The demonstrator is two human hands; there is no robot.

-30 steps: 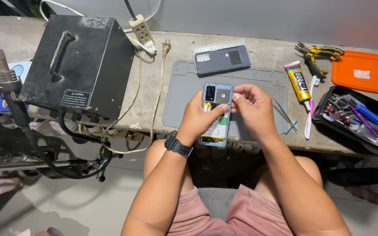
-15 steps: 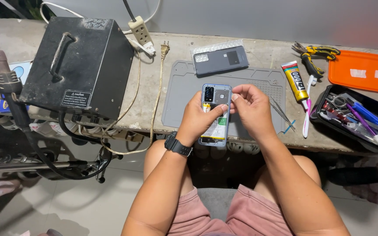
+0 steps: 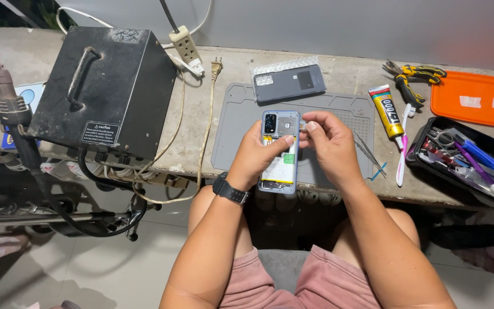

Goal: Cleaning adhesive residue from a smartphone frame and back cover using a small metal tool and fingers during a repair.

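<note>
We grip the opened blue smartphone (image 3: 280,157), back cover removed, in our left hand (image 3: 258,157) over the grey silicone mat (image 3: 230,137); our right hand (image 3: 327,146) pinches at its upper board. Precise fingertip control seems required next.

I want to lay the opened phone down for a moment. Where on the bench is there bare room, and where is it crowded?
Free: the grey mat left of the opened phone, between the cord and the left hand. Also free: mat between the back cover and the right hand. Crowded: the right end, with glue tube, tweezers, pliers and tool tray.
</note>
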